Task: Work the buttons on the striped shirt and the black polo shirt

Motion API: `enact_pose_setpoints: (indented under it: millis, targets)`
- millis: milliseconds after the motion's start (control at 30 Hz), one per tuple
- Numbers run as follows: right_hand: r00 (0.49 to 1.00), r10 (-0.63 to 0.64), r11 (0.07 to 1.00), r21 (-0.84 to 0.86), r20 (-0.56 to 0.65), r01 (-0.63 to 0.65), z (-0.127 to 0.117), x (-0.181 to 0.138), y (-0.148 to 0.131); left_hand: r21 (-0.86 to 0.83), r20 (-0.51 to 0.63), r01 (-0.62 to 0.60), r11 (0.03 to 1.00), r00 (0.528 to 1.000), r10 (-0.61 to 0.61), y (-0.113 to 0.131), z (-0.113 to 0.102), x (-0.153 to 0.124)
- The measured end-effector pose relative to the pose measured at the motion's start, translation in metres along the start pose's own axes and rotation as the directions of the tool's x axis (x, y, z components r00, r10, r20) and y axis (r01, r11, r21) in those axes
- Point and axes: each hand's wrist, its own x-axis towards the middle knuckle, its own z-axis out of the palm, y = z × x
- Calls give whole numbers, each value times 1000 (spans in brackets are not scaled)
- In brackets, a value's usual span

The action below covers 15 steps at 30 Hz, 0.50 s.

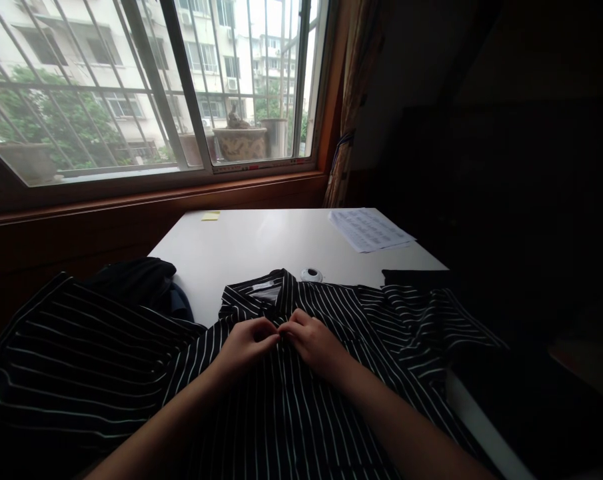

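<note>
A black shirt with thin white stripes [331, 313] lies spread on the white table [261, 240], collar toward the window. My left hand [248, 343] and my right hand [314, 340] meet at the shirt's front just below the collar. Both hands have their fingers curled and pinched on the fabric at the placket. What is between the fingertips is too small to make out. One sleeve hangs off to the left over my lap side.
A dark garment [136, 280] lies at the table's left edge. A small round white object [312, 274] sits behind the collar. Printed paper sheets [368, 229] lie at the far right, a yellow sticky note [210, 215] at the far left. A barred window rises behind.
</note>
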Motion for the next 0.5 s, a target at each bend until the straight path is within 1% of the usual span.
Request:
enact_pose_setpoints:
  millis: [100, 200, 267, 367, 500]
  targets:
    - [999, 27, 1000, 13, -24, -27, 1, 0, 1, 144, -68, -112, 983, 990, 123, -3, -8, 0]
    - [997, 52, 998, 27, -49, -51, 1, -1, 3, 335, -38, -205, 920, 972, 231, -10, -10, -2]
    - [996, 65, 997, 40, -68, -62, 1, -2, 4, 409, -17, -224, 885, 967, 253, -17, -10, -2]
    - [994, 75, 996, 57, -83, -71, 0, -3, 5, 473, -19, -226, 852, 964, 266, -24, -7, 0]
    - [989, 97, 990, 109, -109, -85, -1, -2, 7, 531, -20, -207, 821, 966, 257, -27, -6, 2]
